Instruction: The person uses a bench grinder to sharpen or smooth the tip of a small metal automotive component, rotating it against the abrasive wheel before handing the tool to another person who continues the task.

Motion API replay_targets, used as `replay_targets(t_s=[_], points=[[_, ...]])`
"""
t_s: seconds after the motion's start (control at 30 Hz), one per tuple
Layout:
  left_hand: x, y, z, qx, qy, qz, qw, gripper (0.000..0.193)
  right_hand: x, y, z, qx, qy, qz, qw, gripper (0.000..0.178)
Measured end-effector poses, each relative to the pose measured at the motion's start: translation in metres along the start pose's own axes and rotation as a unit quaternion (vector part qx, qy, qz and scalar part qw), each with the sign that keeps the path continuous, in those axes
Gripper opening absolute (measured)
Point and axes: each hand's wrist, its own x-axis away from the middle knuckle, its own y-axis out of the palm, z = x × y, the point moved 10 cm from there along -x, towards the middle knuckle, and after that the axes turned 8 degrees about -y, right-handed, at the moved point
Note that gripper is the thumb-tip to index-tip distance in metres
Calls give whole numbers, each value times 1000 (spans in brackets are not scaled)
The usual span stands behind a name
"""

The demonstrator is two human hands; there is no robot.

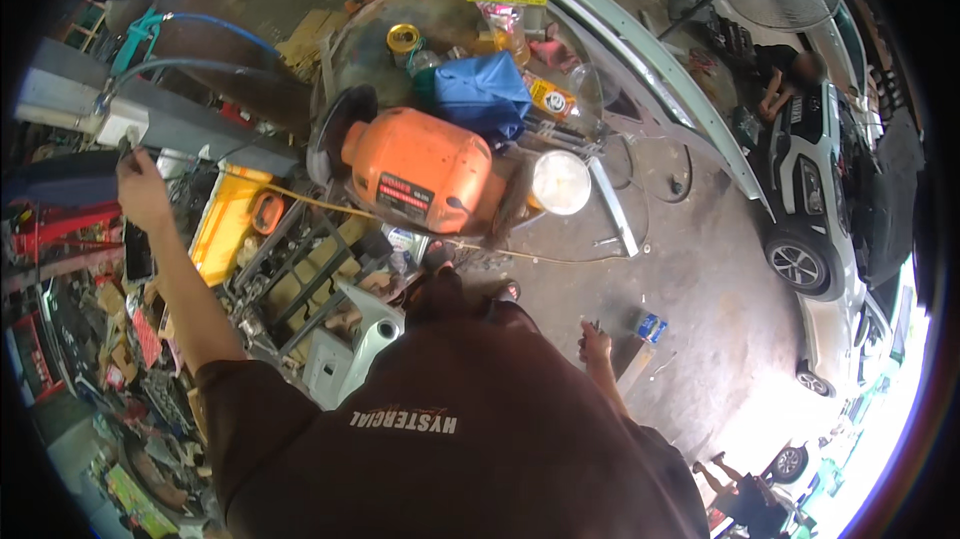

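Left hand [143, 189] at the white box [121, 123], right hand [596, 347] well apart.
Reach looks done; what remains, and both grips, I cannot tell. Orange machine [425, 159] between the hands.

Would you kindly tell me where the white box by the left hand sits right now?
In the head view, the white box is at far left, beside the grey beam, just above the left hand.

I hold my left arm [195, 294] outstretched, left hand [143, 189] foremost; my right hand [595, 344] sits forward, partly curled.
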Motion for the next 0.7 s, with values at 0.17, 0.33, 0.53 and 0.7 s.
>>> replay_targets(t_s=[0.17,0.33,0.53,0.7], points=[[121,-67,58,236,105,-9,966,24,-19,-22,30,-22,10,-21,999,38],[308,-16,58,365,-44,-276,888,15,-31,-21,55,-8,20,-72,997,38],[432,-22,144,271,137,-232,924,41,-52,-42,70,52,-2,-110,993,38],[467,-26,177,331,123,-215,911,63,-61,-59,48,5,-23,-80,996,35]])
